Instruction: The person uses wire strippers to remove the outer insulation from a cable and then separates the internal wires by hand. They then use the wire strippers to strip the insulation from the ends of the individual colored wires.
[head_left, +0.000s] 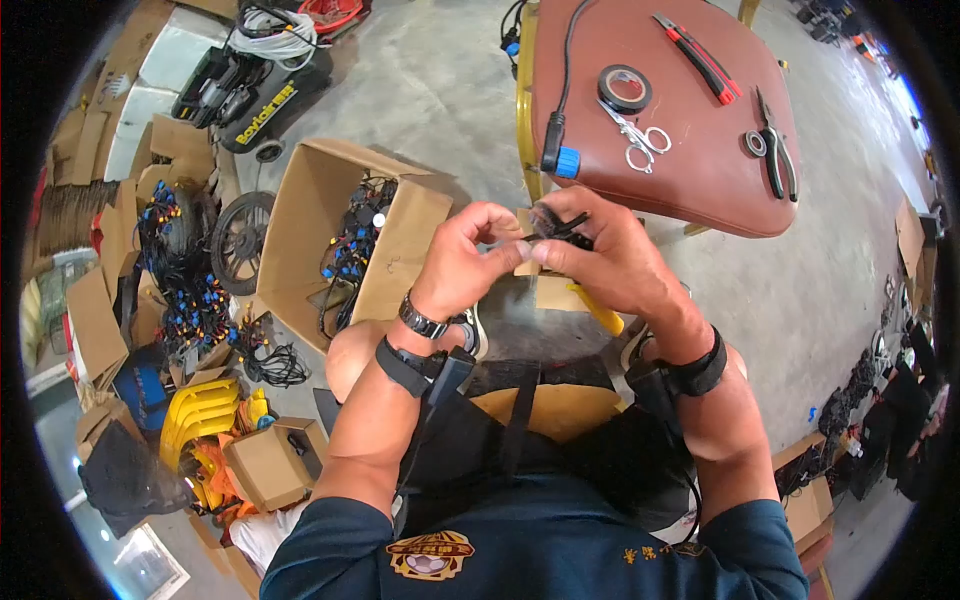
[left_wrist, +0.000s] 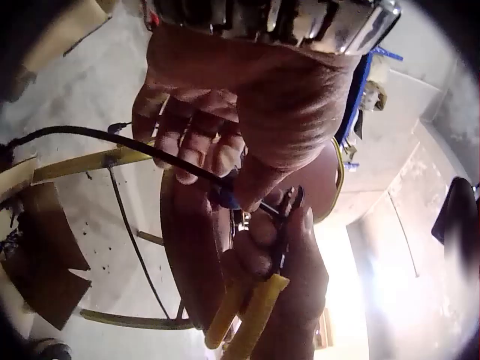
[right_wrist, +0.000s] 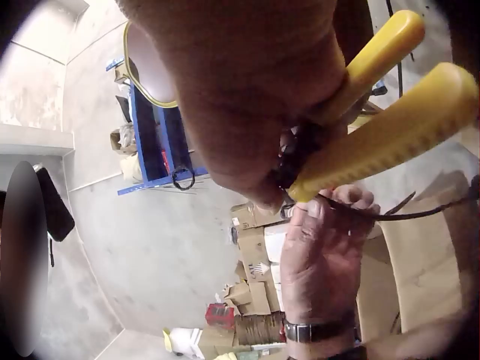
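My left hand [head_left: 455, 262] pinches a thin black cable [left_wrist: 142, 146] between thumb and fingers, in front of my lap. A small blue part [left_wrist: 229, 197] on the cable shows beside that thumb in the left wrist view. Close against it, my right hand [head_left: 618, 258] grips dark-jawed pliers with yellow handles [right_wrist: 394, 154], which point back toward my body. In the left wrist view the cable's end lies at the pliers' jaws, between the two thumbs. My right hand hides much of the jaws in the right wrist view.
A cardboard box [head_left: 285, 240] of blue-tipped cables stands to the left. On the brown padded chair [head_left: 690, 180] ahead lie black tape [head_left: 624, 90], scissors [head_left: 637, 137], a red-handled cutter [head_left: 700, 62], pliers [head_left: 772, 150] and a blue-ended plug [head_left: 566, 161]. Boxes and cable piles [head_left: 190, 290] crowd the left floor.
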